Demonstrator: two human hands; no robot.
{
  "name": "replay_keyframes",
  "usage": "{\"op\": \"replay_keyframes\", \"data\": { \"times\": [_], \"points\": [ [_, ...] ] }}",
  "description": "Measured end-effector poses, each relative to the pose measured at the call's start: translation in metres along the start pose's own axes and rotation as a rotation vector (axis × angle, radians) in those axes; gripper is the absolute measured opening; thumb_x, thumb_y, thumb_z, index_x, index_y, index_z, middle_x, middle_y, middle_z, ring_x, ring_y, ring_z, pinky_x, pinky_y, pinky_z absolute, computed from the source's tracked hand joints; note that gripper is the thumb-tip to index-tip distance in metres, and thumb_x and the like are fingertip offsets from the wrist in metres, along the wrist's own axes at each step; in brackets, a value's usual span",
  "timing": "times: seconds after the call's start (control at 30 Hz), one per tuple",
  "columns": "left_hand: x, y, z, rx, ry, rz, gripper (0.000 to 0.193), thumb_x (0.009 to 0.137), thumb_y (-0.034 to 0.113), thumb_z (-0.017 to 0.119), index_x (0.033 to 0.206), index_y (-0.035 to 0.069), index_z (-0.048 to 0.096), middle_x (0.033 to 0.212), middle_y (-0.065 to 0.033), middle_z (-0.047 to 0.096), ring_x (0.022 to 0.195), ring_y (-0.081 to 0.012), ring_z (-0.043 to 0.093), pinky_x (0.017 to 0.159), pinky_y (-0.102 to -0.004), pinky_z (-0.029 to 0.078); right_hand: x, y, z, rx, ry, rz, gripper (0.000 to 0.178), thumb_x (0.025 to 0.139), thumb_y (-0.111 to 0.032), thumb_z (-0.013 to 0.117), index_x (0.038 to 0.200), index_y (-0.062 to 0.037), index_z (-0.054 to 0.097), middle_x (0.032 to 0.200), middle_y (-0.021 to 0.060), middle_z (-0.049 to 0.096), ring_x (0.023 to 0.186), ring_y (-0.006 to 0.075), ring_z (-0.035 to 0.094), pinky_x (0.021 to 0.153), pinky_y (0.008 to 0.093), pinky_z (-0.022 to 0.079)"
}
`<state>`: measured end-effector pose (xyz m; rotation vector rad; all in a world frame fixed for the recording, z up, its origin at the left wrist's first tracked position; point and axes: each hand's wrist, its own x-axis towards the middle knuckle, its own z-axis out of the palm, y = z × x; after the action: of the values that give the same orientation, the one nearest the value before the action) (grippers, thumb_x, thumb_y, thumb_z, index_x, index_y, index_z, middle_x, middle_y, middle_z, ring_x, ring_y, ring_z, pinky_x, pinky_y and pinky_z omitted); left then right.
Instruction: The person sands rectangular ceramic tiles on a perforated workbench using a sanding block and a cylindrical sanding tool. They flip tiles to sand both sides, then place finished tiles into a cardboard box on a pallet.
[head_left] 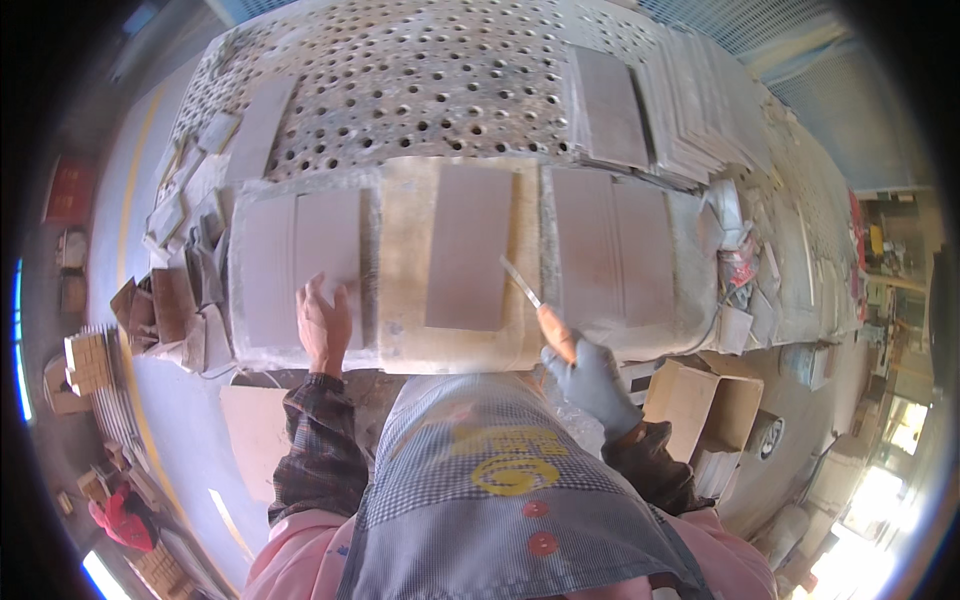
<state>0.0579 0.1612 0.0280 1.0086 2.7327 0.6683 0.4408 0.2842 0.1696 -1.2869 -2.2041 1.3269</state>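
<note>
A brownish-grey rectangular slab (pixel 470 250) lies on a yellowish board in front of me. My right hand (pixel 597 385), in a grey glove, is closed around the orange-brown handle of a narrow metal-bladed tool (pixel 522 283). The blade's tip is at the slab's right edge; whether it touches is unclear. My left hand (pixel 325 318), bare with its fingers apart, is over the near end of the left slabs (pixel 328 235), holding nothing. More slabs (pixel 612 245) lie side by side on the right.
Behind is a metal table (pixel 430 75) full of round holes, bearing stacked slabs (pixel 700 95). Broken pieces (pixel 195 300) pile up at the left end, and scraps (pixel 740 260) at the right. A cardboard box (pixel 715 405) stands below the right front edge.
</note>
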Motion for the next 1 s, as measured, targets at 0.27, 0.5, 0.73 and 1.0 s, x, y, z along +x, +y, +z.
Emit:
{"op": "replay_keyframes", "data": {
  "times": [0.27, 0.5, 0.73, 1.0],
  "points": [
    [-0.009, -0.006, 0.012, 0.21, -0.074, 0.014, 0.106, 0.088, 0.062, 0.076, 0.16, -0.002, 0.033, 0.163, -0.0332, 0.034, 0.151, -0.0484, 0.034, 0.121, -0.0613, 0.031, 0.069, -0.002, 0.029, 0.581, -0.183, 0.459, 0.041, 0.108, -0.032, 0.061, 0.131, 0.0004, 0.067, 0.063, -0.0019, 0.057, 0.046, 0.0063, 0.047, 0.044, 0.0229, 0.034],
    [-0.011, 0.039, -0.013, 0.252, -0.167, 0.058, 0.118, 0.078, 0.063, 0.085, 0.163, 0.003, 0.03, 0.162, -0.0294, 0.036, 0.15, -0.0454, 0.036, 0.119, -0.0559, 0.036, 0.057, -0.013, 0.028, 0.532, -0.21, 0.413, 0.043, 0.109, -0.032, 0.06, 0.136, 0.0012, 0.066, 0.058, -0.0031, 0.054, 0.046, 0.0058, 0.046, 0.046, 0.0227, 0.034],
    [0.031, 0.023, -0.02, 0.231, -0.142, -0.158, 0.118, 0.065, 0.052, 0.096, 0.157, 0.004, 0.04, 0.137, -0.0192, 0.065, 0.125, -0.0378, 0.063, 0.105, -0.0504, 0.049, 0.076, -0.046, 0.039, 0.43, -0.184, 0.351, 0.035, 0.106, -0.025, 0.065, 0.125, 0.0046, 0.066, 0.074, 0.0023, 0.062, 0.047, 0.0106, 0.053, 0.05, 0.0276, 0.045],
    [0.08, 0.012, -0.093, -0.796, -0.013, -0.107, 0.031, 0.104, 0.029, 0.069, 0.108, -0.001, 0.074, 0.08, -0.0019, 0.07, 0.071, -0.0065, 0.06, 0.059, -0.0268, 0.044, 0.053, -0.071, 0.006, 0.151, -0.498, -0.389, 0.042, 0.107, -0.021, 0.063, 0.143, -0.0006, 0.055, 0.101, 0.0083, 0.073, 0.076, 0.0118, 0.066, 0.067, 0.0304, 0.056]
  ]
}}
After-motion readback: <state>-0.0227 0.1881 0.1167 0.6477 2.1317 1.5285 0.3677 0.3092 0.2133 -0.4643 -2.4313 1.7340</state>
